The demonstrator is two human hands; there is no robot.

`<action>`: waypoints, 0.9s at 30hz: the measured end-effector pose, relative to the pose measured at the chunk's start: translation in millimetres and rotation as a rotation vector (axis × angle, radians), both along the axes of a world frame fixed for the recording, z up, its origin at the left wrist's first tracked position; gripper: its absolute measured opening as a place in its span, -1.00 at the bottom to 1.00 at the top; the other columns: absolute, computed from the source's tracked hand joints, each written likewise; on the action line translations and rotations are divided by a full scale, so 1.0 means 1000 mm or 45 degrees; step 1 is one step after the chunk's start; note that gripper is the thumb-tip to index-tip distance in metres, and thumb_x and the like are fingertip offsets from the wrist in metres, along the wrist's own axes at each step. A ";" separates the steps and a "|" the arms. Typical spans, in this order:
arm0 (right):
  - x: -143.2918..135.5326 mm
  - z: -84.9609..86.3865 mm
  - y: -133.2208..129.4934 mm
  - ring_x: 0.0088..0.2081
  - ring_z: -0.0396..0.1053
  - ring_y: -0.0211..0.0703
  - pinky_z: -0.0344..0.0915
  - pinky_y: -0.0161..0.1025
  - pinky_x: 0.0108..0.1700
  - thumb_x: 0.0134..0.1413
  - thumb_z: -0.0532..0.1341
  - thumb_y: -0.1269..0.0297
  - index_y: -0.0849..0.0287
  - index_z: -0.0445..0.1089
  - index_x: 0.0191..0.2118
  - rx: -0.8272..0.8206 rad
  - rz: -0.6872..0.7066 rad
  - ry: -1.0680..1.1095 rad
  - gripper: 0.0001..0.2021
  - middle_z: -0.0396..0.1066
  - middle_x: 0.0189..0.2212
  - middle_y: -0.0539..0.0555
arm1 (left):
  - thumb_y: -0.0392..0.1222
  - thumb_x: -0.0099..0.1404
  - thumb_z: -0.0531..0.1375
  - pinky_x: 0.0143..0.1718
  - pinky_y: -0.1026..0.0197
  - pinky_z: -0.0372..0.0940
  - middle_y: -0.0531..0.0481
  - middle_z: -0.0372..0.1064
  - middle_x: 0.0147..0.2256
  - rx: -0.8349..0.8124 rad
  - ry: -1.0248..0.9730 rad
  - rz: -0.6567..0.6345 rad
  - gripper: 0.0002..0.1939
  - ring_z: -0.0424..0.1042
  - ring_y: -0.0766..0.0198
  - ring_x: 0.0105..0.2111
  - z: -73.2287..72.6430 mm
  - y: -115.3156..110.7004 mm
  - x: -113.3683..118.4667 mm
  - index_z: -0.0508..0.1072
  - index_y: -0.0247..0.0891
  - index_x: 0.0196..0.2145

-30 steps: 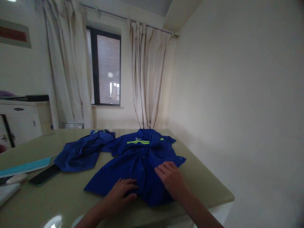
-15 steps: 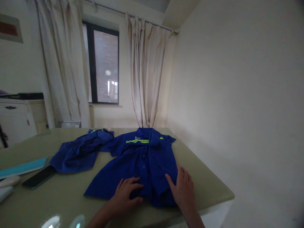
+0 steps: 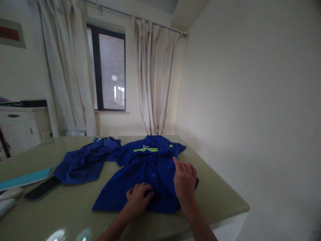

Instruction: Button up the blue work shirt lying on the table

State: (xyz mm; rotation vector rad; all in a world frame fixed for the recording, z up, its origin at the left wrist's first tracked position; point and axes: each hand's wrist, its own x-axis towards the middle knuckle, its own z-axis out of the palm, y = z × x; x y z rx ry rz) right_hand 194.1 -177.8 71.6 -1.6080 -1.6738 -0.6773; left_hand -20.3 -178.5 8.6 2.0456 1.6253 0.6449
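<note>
A blue short-sleeved shirt (image 3: pixel 120 187) with a collar, buttons and a yellow-green chest stripe lies front up on the table. My left hand (image 3: pixel 139 197) is on its lower front beside the button strip, with fingers bent and thumb drawn toward them, closed on the cloth. Over the right front panel, my right hand (image 3: pixel 185 179) rests with its fingers stretched forward and thumb apart. It covers part of the shirt's right edge. To the left is a second blue garment (image 3: pixel 82 164), crumpled, touching the shirt's left sleeve.
The greenish table (image 3: pixel 220 197) has its right edge near the wall. At its left lie a light-blue face mask (image 3: pixel 27 178), a black phone (image 3: pixel 42 188) and a pale rounded object (image 3: pixel 11 194). Curtains (image 3: pixel 156 80) and a window (image 3: pixel 111 70) are behind.
My right hand has moved forward and left over the shirt's right panel, and the lower right side has spread outward. My left hand has moved slightly forward, its fingers bending more.
</note>
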 end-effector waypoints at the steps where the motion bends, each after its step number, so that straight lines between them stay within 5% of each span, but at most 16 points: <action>1: -0.012 0.003 0.003 -0.02 0.36 0.11 0.08 0.07 0.19 0.23 0.09 0.57 0.11 0.43 0.16 0.000 0.058 -0.026 -0.54 0.55 -0.10 0.17 | -0.13 0.32 0.15 0.24 -0.37 -0.04 0.03 0.51 0.08 0.029 -0.029 0.015 -0.76 0.35 -0.05 0.17 -0.001 0.003 0.006 0.60 0.04 -0.14; 6: -0.052 -0.008 0.010 -0.01 0.37 0.08 0.13 0.04 0.21 0.21 0.12 0.59 0.07 0.51 0.03 -0.157 0.373 0.080 -0.60 0.55 -0.09 0.13 | -0.09 0.32 0.17 0.12 -0.07 0.21 -0.05 0.58 -0.12 0.168 -0.385 -0.075 -0.78 0.48 0.02 -0.04 -0.008 0.015 0.008 0.58 -0.12 -0.17; 10: -0.065 -0.034 0.014 -0.07 0.46 -0.04 0.32 -0.16 0.04 0.25 0.14 0.51 0.12 0.53 -0.02 -0.357 0.839 0.508 -0.69 0.56 -0.13 0.11 | -0.02 0.37 0.10 -0.13 0.12 0.33 -0.07 0.56 -0.20 0.241 -0.718 -0.109 -0.75 0.50 0.10 -0.21 -0.014 0.019 -0.003 0.50 -0.19 -0.20; 13: -0.065 -0.052 0.018 -0.19 0.52 -0.05 0.37 -0.20 -0.09 0.30 0.17 0.33 0.13 0.58 -0.17 -0.481 1.020 0.854 -0.80 0.59 -0.25 0.09 | -0.05 0.37 0.09 -0.16 0.13 0.33 -0.04 0.54 -0.26 0.297 -0.729 -0.051 -0.78 0.48 0.12 -0.25 -0.019 0.019 -0.005 0.47 -0.18 -0.22; 22: -0.051 -0.068 0.030 -0.21 0.50 0.02 0.38 -0.13 -0.10 0.03 0.37 0.24 0.15 0.59 -0.16 -0.482 0.999 1.306 -0.77 0.59 -0.26 0.10 | -0.18 0.30 0.10 -0.10 0.12 0.35 -0.06 0.56 -0.23 0.294 -0.508 -0.114 -0.84 0.52 0.13 -0.20 -0.023 0.033 -0.006 0.45 -0.17 -0.21; 27: -0.055 -0.068 0.027 -0.22 0.48 -0.04 0.38 -0.18 -0.12 0.11 0.30 0.25 0.13 0.55 -0.13 -0.357 0.992 1.230 -0.79 0.56 -0.25 0.08 | -0.15 0.30 0.11 -0.11 0.08 0.35 -0.13 0.57 -0.26 0.309 -0.420 0.135 -0.82 0.56 0.05 -0.18 -0.025 0.050 -0.010 0.47 -0.21 -0.22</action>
